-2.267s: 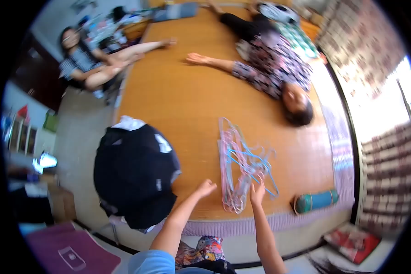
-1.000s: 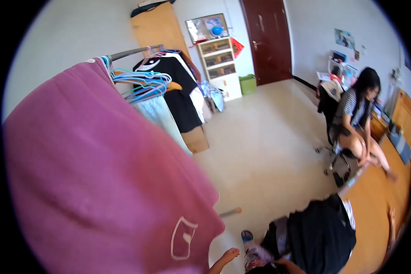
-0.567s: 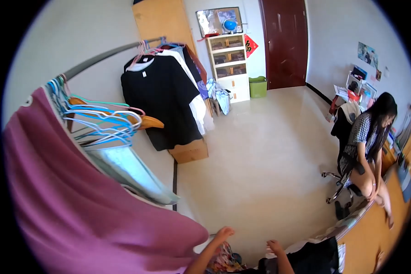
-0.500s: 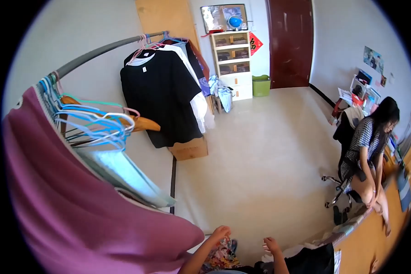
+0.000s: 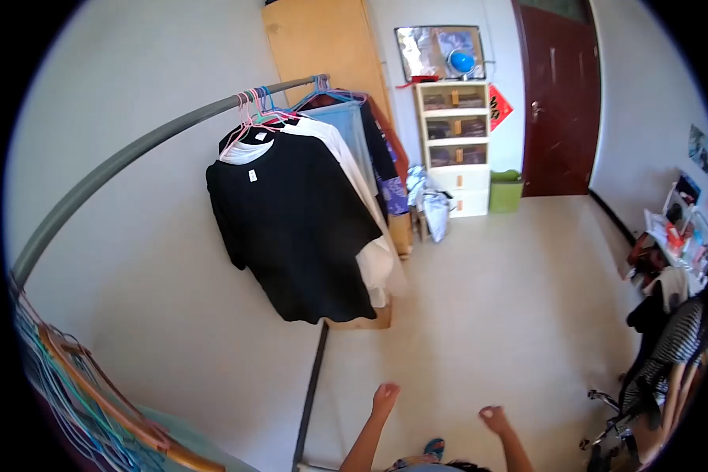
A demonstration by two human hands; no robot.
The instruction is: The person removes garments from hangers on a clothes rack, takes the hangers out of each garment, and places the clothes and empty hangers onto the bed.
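Over the pale floor, my left hand [image 5: 385, 397] is held out with its fingers curled in, and nothing shows in it. My right hand [image 5: 493, 419] hangs apart from it, also loosely curled and holding nothing visible. Nearest ahead of the left hand is a black T-shirt [image 5: 299, 212] on a hanger, out of contact with it. It hangs from a curved grey rail [image 5: 134, 130] among other garments, such as a white top [image 5: 374, 263]. To my left, a bunch of bare hangers [image 5: 79, 393] hangs on the rail, including a wooden one [image 5: 126, 417].
A cardboard box [image 5: 374, 318] sits under the clothes. Farther off are a drawer cabinet [image 5: 458, 179], a green bin [image 5: 506, 193] and a dark red door [image 5: 560, 110]. At right, a seated person [image 5: 672, 354] is partly cut off beside a wheeled chair [image 5: 606, 425].
My view has turned left and moved toward the hanging clothes. The purple cloth has mostly left view, and the bare hangers sit lower left. Both hands have curled more.
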